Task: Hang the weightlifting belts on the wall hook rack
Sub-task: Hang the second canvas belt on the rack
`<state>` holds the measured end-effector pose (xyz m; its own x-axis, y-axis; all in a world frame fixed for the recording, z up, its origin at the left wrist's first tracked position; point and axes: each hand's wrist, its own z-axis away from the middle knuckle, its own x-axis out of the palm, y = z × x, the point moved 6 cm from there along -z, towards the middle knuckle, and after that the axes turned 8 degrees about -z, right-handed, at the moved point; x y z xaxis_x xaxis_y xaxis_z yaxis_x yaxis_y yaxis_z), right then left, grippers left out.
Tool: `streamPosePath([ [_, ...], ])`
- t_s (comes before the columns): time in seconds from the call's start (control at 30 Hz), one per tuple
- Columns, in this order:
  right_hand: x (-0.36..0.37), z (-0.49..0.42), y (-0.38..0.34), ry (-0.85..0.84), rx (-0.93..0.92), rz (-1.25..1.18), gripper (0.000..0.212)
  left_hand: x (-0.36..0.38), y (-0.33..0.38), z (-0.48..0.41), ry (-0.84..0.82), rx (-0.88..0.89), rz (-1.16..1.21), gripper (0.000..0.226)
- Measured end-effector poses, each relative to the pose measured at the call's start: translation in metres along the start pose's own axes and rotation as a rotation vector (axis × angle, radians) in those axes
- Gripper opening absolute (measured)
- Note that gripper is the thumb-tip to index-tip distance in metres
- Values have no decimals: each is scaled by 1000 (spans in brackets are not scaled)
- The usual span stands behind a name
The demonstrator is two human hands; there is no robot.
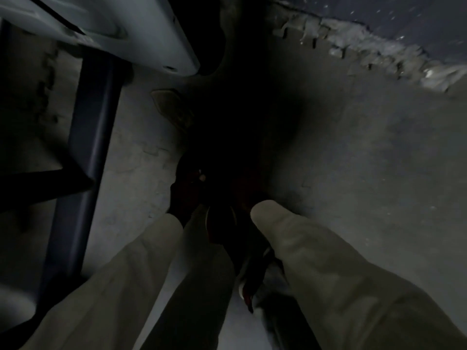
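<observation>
Both sleeves (131, 279) reach down and forward, arms converging on a dark, red-trimmed belt (227, 238) lying on the floor (353, 173), probably to lift it. Left hand (185, 195) sits at its far end; can't tell either grip's state, too dark. Right hand hidden. Bench frame (93, 137) far left. No hook rack visible.

1. A dim gym floor area: interlocking floor mats (353, 152) with jigsaw seams cover the ground.
2. Far left, a dark metal frame (88, 147) carrying a pale padded bench (141, 34) suggests exercise equipment.
</observation>
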<state>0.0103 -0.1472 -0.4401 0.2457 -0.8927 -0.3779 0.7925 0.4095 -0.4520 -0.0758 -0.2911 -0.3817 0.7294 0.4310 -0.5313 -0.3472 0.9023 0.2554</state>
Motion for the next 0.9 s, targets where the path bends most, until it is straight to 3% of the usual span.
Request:
streamPosePath([
  [0.07,-28,30,-6,-63,-33,131,44,-8,41,33,-12,65,-20,35],
  [0.17,-93,97,-34,16,-101,257,45,-35,110,94,44,304,-211,20],
  [0.27,-161,170,-75,108,-170,118,43,-79,171,174,175,516,-467,39],
  [0.47,-297,346,-154,236,-307,-469,44,-190,268,363,447,931,-84,43],
  [0.53,-339,408,-183,295,-423,-462,31,-217,298,429,556,1062,-31,49],
  [0.63,-383,486,-225,370,-587,-417,21,-248,325,514,736,1125,39,63],
  [0.73,-417,554,-260,427,-679,-343,27,-277,343,581,993,1140,38,68],
  [0.8,-439,596,-281,437,-744,-323,24,-297,352,617,1040,1192,48,79],
  [0.9,-475,656,-309,443,-835,-437,21,-331,367,647,1057,1173,83,73],
])
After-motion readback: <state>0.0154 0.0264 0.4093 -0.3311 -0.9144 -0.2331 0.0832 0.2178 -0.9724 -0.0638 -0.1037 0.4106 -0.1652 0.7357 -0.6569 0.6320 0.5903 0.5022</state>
